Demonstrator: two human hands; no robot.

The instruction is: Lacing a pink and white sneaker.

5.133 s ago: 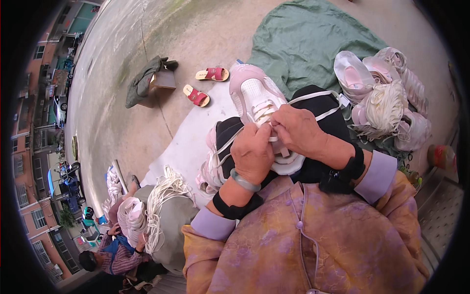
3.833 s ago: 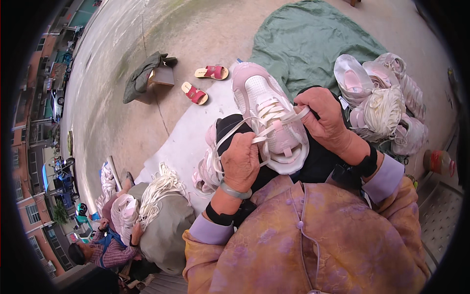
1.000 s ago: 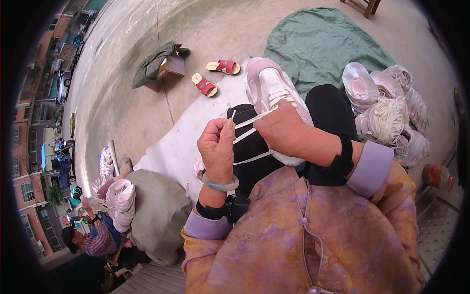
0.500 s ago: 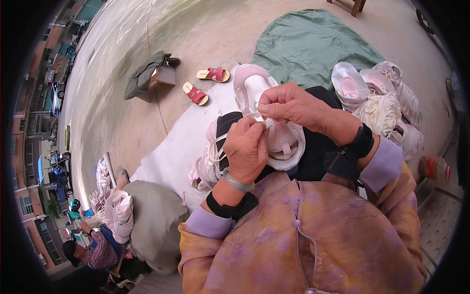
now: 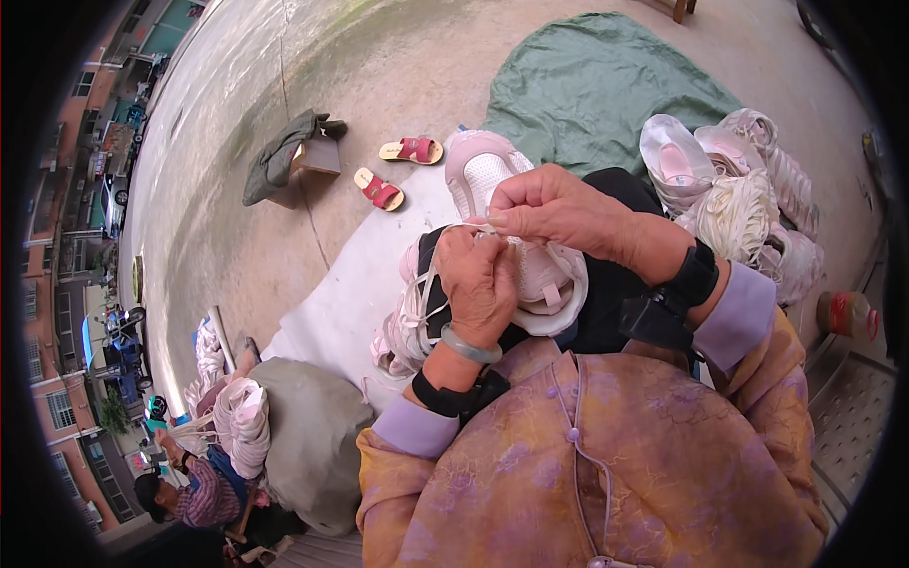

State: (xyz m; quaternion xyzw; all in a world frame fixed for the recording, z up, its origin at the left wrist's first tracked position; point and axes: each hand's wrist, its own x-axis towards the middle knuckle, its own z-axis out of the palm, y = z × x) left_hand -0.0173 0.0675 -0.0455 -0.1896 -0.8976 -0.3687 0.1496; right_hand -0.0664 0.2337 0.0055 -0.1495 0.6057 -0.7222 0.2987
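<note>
A pale pink and white sneaker (image 5: 547,284) lies across my lap, its toe pointing away from me. Over its tongue area, my left hand (image 5: 476,275) is closed in a pinch on a white shoelace (image 5: 478,227). My right hand (image 5: 559,210) pinches the same lace between thumb and forefinger, just right of the left hand. The lace runs short between the two hands. Part of the sneaker's middle is hidden beneath my hands. Another pink shoe (image 5: 407,327) with loose laces rests beside my left wrist.
Bundled pink shoes and white laces (image 5: 734,204) lie at the right, by a green cloth (image 5: 606,85). Red slippers (image 5: 381,189) and a cloth-draped box (image 5: 317,156) stand ahead. A capped jar (image 5: 846,315) is at far right. Another person (image 5: 199,492) sits lower left near more shoes (image 5: 243,426).
Both hands have shifted slightly left, still pinching the lace. My left fingers have turned a little, and the lace now lies over them toward the right hand.
</note>
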